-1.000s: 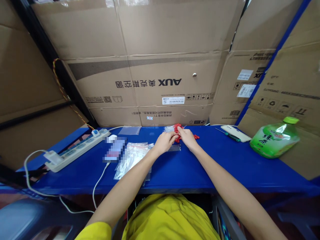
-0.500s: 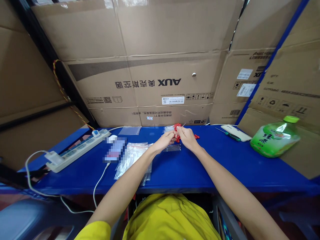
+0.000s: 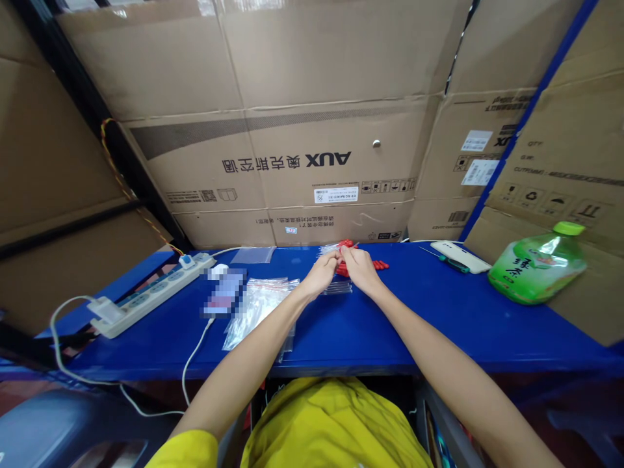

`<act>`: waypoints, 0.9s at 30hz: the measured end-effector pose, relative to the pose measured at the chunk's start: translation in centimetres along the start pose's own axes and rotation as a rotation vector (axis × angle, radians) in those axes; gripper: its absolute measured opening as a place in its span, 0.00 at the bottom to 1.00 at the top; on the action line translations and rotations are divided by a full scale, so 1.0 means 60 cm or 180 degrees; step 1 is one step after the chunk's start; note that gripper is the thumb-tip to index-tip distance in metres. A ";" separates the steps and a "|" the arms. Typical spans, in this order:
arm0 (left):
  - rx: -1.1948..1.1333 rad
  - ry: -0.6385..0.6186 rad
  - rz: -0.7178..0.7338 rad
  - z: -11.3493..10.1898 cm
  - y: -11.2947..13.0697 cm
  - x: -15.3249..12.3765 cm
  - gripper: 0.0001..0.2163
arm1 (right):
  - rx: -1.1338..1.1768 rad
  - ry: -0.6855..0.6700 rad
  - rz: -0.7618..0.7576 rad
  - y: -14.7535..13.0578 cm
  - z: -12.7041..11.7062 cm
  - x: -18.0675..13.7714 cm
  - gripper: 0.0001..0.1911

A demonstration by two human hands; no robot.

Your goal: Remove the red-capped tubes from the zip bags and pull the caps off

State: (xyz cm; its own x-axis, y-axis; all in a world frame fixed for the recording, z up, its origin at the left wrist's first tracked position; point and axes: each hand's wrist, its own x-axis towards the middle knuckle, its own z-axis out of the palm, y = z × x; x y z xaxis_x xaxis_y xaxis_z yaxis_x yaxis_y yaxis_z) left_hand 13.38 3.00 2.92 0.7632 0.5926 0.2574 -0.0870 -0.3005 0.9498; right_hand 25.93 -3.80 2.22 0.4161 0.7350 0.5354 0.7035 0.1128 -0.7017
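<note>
My left hand (image 3: 322,272) and my right hand (image 3: 359,268) meet over the far middle of the table, fingers closed in a pinch with fingertips together. What lies between them is hidden and too small to make out. Several red handle-like pieces (image 3: 381,265) lie beneath and to the right of my right hand. More red pieces (image 3: 346,243) sit just beyond my fingertips, at the end of a bunch of thin metal shafts (image 3: 327,249). Nearer to me, a second row of thin metal rods (image 3: 340,287) lies below my hands.
Clear zip bags (image 3: 258,309) are stacked left of my forearm, beside a blurred-out phone (image 3: 227,291) on a cable. A power strip (image 3: 156,296) lies at the left. On the right are a green-handled screwdriver (image 3: 453,263), a white flat object (image 3: 463,255) and a green bottle (image 3: 536,270). Cardboard (image 3: 292,136) walls the back.
My right hand has shifted slightly left and down against my left fingertips. More of the red pieces now show beside and under it.
</note>
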 end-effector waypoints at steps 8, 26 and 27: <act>-0.1053 -0.0770 -0.0430 -0.005 0.024 -0.009 0.12 | 0.1703 -0.0286 0.0826 0.011 -0.017 0.014 0.28; 0.0994 -0.1095 0.0924 -0.029 0.042 -0.026 0.20 | 0.2439 -0.0706 0.1589 0.002 -0.015 0.010 0.27; 0.0966 -0.1118 0.0911 -0.031 0.042 -0.025 0.20 | 0.2449 -0.0735 0.1591 0.002 -0.014 0.010 0.27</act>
State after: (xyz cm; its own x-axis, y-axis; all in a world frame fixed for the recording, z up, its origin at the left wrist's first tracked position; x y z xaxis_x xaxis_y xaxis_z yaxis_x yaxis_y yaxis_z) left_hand 10.83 2.70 5.27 0.9086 0.1858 0.3740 -0.1738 -0.6462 0.7432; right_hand 26.74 -3.90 2.86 0.3843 0.9223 0.0402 -0.1331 0.0984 -0.9862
